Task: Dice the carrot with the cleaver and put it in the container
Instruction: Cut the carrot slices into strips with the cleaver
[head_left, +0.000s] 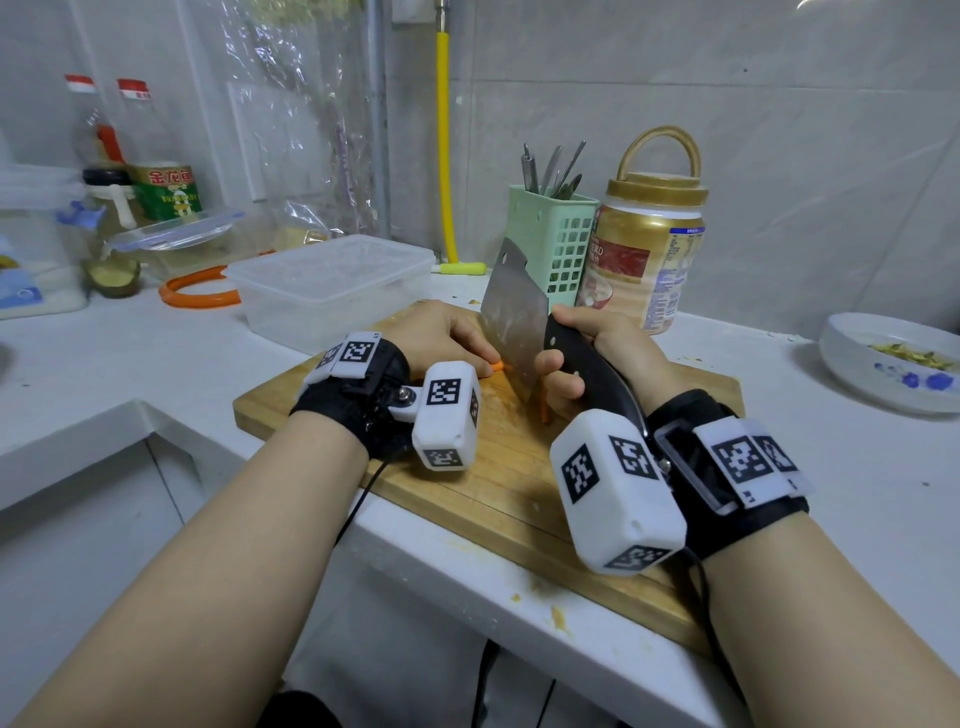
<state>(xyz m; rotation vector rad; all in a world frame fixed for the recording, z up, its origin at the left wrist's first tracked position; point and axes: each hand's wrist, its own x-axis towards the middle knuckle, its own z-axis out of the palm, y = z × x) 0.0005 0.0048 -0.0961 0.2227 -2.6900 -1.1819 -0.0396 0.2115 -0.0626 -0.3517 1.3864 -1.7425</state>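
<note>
On the wooden cutting board (498, 483), my right hand (592, 353) grips the black handle of the cleaver (511, 317), whose blade stands edge-down on the board. My left hand (441, 338) lies curled over the carrot (497, 366), of which only a small orange end shows beside the blade. A thin orange carrot strip (544, 405) lies on the board under my right fingers. The clear plastic container (332, 286) stands behind the board to the left; its inside looks bare.
A green utensil holder (553, 241) and a gold-lidded jar (647, 249) stand just behind the cleaver. A white bowl (883, 364) sits at the right. Bottles and lidded boxes (156, 208) crowd the back left. The counter's front edge runs below the board.
</note>
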